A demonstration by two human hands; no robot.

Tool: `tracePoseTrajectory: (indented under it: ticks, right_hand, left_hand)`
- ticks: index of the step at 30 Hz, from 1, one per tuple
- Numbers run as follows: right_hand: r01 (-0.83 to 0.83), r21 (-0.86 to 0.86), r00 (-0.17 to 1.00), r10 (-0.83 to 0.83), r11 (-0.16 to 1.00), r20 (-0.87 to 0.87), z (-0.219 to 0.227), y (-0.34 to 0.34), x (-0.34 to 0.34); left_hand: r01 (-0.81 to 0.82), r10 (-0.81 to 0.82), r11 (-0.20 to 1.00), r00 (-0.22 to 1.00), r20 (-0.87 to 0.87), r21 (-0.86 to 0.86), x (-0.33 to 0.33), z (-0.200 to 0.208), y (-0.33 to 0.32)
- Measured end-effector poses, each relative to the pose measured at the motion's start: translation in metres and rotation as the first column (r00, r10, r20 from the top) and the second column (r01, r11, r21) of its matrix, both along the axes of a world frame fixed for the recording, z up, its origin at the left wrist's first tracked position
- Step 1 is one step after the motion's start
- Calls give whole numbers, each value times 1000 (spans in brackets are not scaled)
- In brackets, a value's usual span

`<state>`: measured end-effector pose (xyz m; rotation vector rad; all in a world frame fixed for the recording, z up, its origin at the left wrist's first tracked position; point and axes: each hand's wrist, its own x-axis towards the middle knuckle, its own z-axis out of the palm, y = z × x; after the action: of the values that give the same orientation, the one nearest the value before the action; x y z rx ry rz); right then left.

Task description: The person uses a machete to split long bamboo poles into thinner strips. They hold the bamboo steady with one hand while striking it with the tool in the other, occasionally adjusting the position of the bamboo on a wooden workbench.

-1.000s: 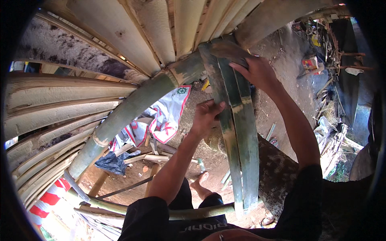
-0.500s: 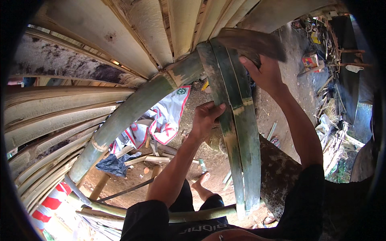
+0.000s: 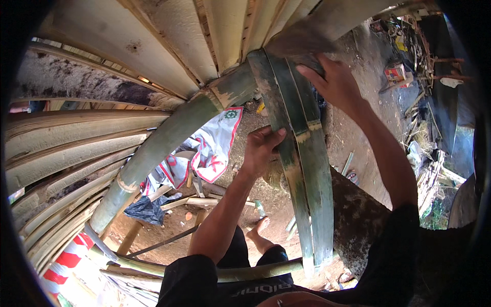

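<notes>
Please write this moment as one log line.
left hand: holding split bamboo | right hand: holding dark blade, blurred, near bamboo's far end | nearby: bamboo pole, red-edged white sheet

Left of your left fingers [image 3: 262, 136], a white sheet [image 3: 210, 148] bears a green sign [image 3: 231, 115] and red characters. Below, your shirt [image 3: 190, 280] carries pale lettering [image 3: 262, 289].

Down to my left I see a crumpled white sheet with red edging and a green emblem [image 3: 219, 148] spread over the brown dirt floor [image 3: 363, 130], with a crumpled black plastic bag [image 3: 146, 210] just beside it. Farther left is some red-and-white striped sheeting [image 3: 66, 260]. Off to my right are a small red-and-yellow box [image 3: 395, 75] and a heap of pale, thin sticks [image 3: 428, 190].
</notes>
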<state>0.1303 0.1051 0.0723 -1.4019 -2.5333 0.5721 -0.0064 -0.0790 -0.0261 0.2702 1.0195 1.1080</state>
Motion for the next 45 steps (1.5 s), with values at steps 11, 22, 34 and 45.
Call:
tracePoseTrajectory:
  ticks: [11, 22, 34, 45]
  right_hand:
    - [17, 105, 992, -3, 994, -123, -23, -8, 5]
    - [-135, 68, 975, 121, 988, 187, -14, 8, -4]
    - [19, 103, 993, -7, 995, -114, -16, -10, -6]
    - [-21, 108, 989, 5, 994, 146, -22, -2, 18]
  left_hand:
    - [4, -5, 1000, 999, 38, 12, 3, 2, 2]
    - [7, -8, 999, 1000, 9, 50, 0, -2, 4]
    - [-18, 17, 999, 1000, 11, 33, 1, -1, 2]
    - [-57, 71, 992, 990, -121, 114, 11, -7, -3]
